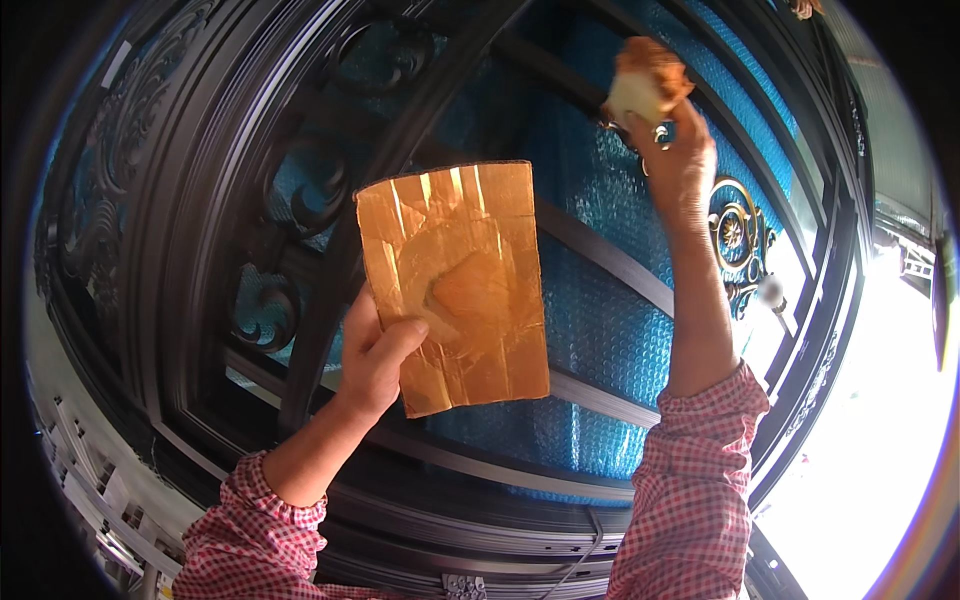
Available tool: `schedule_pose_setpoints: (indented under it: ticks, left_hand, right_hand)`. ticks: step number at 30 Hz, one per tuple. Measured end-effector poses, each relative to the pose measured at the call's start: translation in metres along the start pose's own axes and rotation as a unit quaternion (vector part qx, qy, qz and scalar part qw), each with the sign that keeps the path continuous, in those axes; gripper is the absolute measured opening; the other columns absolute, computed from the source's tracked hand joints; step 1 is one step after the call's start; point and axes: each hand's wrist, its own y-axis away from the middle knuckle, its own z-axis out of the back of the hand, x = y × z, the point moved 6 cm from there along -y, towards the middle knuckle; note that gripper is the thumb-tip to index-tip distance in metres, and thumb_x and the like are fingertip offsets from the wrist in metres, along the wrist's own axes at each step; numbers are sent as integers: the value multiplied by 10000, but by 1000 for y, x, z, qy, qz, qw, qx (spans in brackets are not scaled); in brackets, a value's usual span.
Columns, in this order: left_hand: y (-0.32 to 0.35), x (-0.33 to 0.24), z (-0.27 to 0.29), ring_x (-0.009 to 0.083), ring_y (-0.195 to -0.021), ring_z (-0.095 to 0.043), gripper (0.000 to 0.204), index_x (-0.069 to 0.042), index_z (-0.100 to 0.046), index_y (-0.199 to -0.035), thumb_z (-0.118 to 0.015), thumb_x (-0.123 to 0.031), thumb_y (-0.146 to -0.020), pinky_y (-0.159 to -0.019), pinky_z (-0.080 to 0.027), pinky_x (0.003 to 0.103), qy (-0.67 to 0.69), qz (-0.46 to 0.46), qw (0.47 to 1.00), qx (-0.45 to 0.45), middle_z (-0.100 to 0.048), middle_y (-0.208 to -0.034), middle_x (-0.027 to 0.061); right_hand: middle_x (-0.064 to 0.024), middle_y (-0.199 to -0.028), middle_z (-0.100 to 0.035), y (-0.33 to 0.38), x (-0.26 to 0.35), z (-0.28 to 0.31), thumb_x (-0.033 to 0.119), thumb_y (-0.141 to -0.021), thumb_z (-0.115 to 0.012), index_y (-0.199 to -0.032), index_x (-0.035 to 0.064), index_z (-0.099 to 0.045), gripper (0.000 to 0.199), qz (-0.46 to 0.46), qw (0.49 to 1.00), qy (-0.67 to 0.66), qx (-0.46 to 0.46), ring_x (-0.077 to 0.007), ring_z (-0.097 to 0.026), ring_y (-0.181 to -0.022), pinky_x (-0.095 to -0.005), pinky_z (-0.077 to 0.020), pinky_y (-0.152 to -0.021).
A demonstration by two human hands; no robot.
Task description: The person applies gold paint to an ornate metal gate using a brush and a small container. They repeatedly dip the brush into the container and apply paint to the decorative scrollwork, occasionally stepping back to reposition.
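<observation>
evidently, the left hand (378, 355) has a piece of cardboard (490, 365) pinched along its lower left edge, thumb on the face and the other fingers tucked behind. the cardboard is held up in front of the gate (610, 250), near the middle of the view, with a wet-looking patch (465, 290) at its centre. the right hand (682, 165), reaching up and away to the right, grips a tan and brown wad (648, 88) between thumb and fingers; it is blurred, so whether it is sponge or cloth cannot be told.

the work looks like dabbing colour from the patch onto the metal, since the scrollwork (733, 232) near the right forearm shows gold highlights while the scrolls (265, 305) at left look plain dark. for that, a lightly loaded wad and a soft touch on the raised parts would probably serve best, with the cardboard tilted little and the left thumb clear of the patch.

as for room, the cardboard's top and right edges stand free of both hands, so the wad has an open way back to it. the dark bars (625, 265) and the scrollwork beside the right forearm could catch a sleeve (690, 470). blue bubble wrap (600, 345) shows between the bars, and a careless swing might smear it.
</observation>
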Motion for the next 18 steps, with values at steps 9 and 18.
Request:
schedule_pose_setpoints:
  ticks: [9, 18]
  left_hand:
    - [2, 1, 7, 147, -987, -503, 456, 53, -369, -1190, -422, -12, -742, -859, -399, 292, -3, -5, 1000, -20, -511, -1097, 111]
    - [0, 3, 11, 136, -963, -494, 451, 57, -372, -1179, -422, -15, -737, -843, -396, 284, 11, 5, 1000, -28, -511, -1076, 115]
  right_hand:
    - [-85, -857, -572, 14, 9, 3, 217, -701, -648, -829, 53, -518, 246, 52, 991, 112, -53, -258, -534, -885, -389, -371, -797]
    - [-82, -884, -574, 26, 4, 5, 186, -689, -680, -847, 61, -516, 260, 77, 982, 153, -82, -253, -538, -885, -393, -388, -787]
